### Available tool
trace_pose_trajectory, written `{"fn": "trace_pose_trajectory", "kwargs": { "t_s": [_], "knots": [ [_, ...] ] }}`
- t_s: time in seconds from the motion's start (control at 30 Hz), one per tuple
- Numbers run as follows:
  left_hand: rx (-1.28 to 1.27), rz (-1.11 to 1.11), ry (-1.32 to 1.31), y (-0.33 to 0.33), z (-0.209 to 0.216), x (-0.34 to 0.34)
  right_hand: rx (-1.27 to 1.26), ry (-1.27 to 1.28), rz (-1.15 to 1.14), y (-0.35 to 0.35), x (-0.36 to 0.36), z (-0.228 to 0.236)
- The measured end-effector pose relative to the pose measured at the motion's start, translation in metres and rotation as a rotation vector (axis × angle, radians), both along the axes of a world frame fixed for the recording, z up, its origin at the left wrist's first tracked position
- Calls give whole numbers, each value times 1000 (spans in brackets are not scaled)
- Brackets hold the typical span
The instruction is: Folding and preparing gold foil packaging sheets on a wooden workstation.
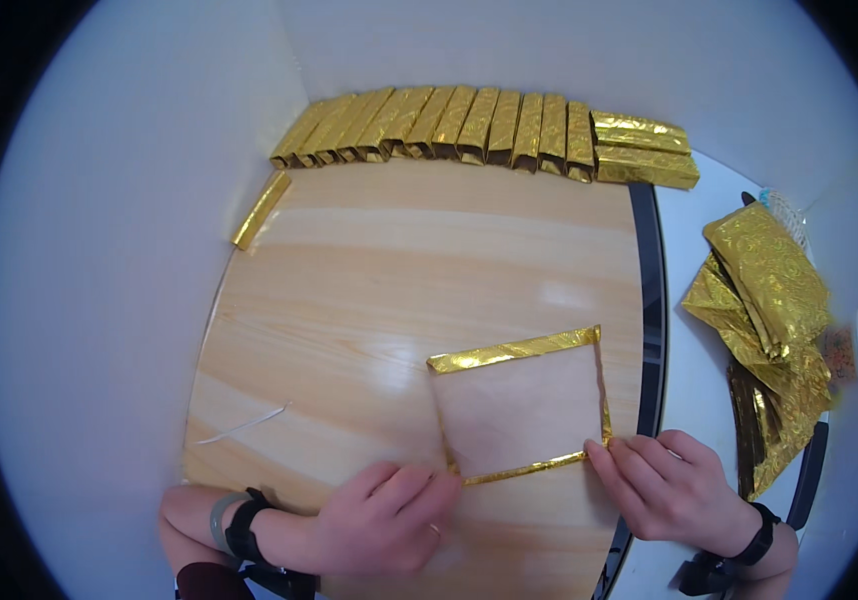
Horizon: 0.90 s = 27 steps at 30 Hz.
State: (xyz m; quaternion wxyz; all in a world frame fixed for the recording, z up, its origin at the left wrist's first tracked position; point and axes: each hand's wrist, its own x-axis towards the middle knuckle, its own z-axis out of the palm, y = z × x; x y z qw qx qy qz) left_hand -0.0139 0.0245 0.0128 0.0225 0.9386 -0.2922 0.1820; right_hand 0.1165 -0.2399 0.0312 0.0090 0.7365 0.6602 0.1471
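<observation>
A square sheet of gold foil paper (519, 400) lies on the wooden tabletop, its dull pinkish back facing up. Narrow gold strips show along its edges where the rim is folded over; the far strip is the widest. At the near left corner, my left hand (384, 515) has its fingers closed on the edge, and their tips partly hide that corner. My right hand (664, 485) pinches the near right corner between thumb and fingers.
Folded gold paper tubes (449, 122) stand in a row along the back, with stacked ones (644, 150) at its right end. One gold strip (261, 210) lies far left, a thin white stick (244, 424) nearer. Right, on a white surface, are gold sheets (769, 290) and a tub (849, 350).
</observation>
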Motion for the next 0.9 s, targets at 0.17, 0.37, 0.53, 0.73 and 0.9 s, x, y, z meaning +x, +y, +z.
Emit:
{"fn": "trace_pose_trajectory", "kwargs": {
  "t_s": [0.17, 0.37, 0.53, 0.73, 0.9],
  "knots": [
    [-12, -55, -81, 4, -2, 8, 13, -27, 16, 3, -1, 1],
    [-154, 45, 58, -1, -6, 7, 91, 111, -41, 7, 3, -3],
    [-194, 66, 59, -2, -12, 9, 265, 368, -159, 6, 7, -21],
    [-110, 53, -8, -3, -17, 7, 221, 520, -201, 4, 4, -20],
    [-264, 41, 193, 0, -7, -1, 91, 570, -127, 1, -1, -10]
  ]
}}
